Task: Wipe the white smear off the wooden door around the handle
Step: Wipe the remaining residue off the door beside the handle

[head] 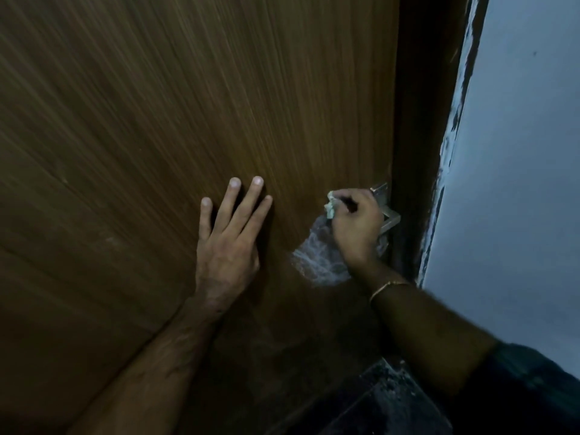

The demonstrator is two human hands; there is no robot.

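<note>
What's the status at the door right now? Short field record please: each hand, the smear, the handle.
left hand: flat on the wooden door, fingers spread, holding nothing
right hand: fingers curled round a small pale cloth, against the door beside the handle
white smear: still visible below and left of the right hand
handle: metal, at the door's right edge, partly hidden by the right hand

**A dim doorway inside a building**

An indoor doorway, likely of a home, is suggested by a brown wood-grain door [188, 105], a dark wooden frame [420, 120], a pale blue painted wall [518, 152] with rough paint edges, and a dark speckled floor [392, 400].
</note>
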